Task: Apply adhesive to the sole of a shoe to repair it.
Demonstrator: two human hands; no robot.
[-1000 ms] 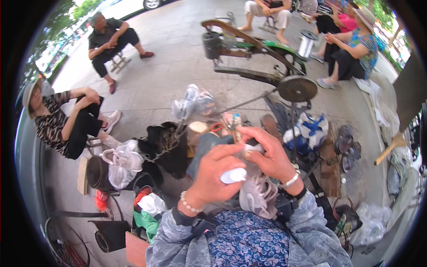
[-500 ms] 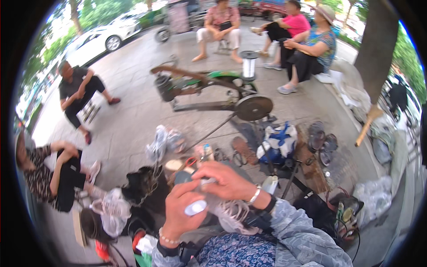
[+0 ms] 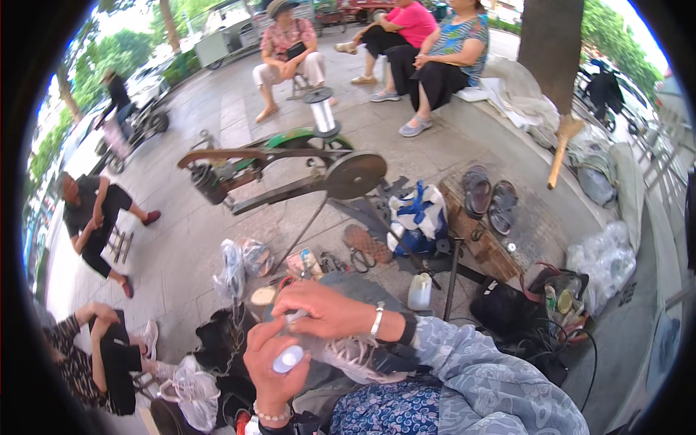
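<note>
My left hand (image 3: pixel 270 362) is closed around a small white tube or bottle (image 3: pixel 287 359), its round end facing the camera. My right hand (image 3: pixel 326 310), with a silver bracelet at the wrist, presses down on a pale mesh shoe (image 3: pixel 348 357) lying in my lap. The two hands are close together, the right just above the left. My patterned blue-grey sleeves enter from the lower edge.
A green hand-crank stitching machine (image 3: pixel 290 170) with a round wheel stands ahead on the pavement. Around it lie scissors (image 3: pixel 357 259), a shoe sole (image 3: pixel 366 243), a white plastic bottle (image 3: pixel 419 291), bags and sandals (image 3: pixel 489 196). Several people sit on stools and a ledge.
The view has tilted and swung, so the stitching machine and seated people sit lower and more central. My hands stay together on the shoe, the left still holding the white tube.
</note>
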